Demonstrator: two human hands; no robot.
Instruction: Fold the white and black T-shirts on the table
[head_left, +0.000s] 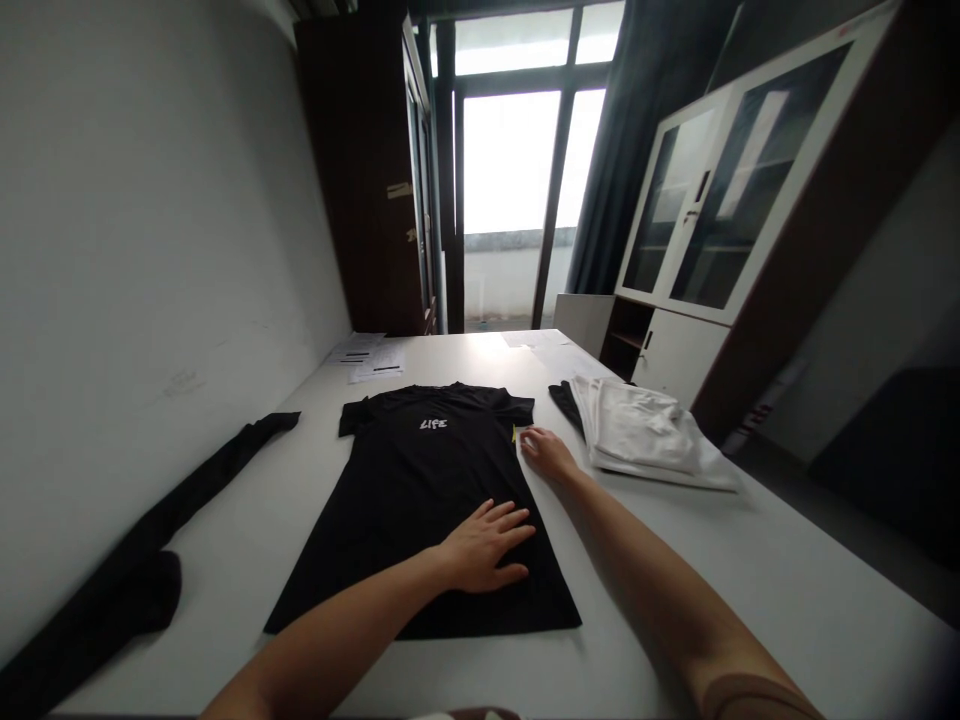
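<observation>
Black T-shirt (405, 500) lies spread on tabletop (787, 580), sleeves out, hem nearest wearer. Laying out looks mostly done; no folds made in it yet. Left hand (484, 548) flat on lower shirt, fingers splayed, gripping nothing. Right hand (547, 455) curled at side edge beside yellow-green tag (515, 433); can't tell if pinching.

Daylight comes from the far end, through the glazed door (506, 160), its upper glass blown out to flat white. A bright glare spreads over the far part of the table (461, 358); nearer, its surface turns grey. The black shirt (420, 490) shows little fold detail. Pale reflections streak the glass cabinet (716, 215), which leans under wide-angle distortion. The lower right side sinks into near-black, soft and grainless.
</observation>
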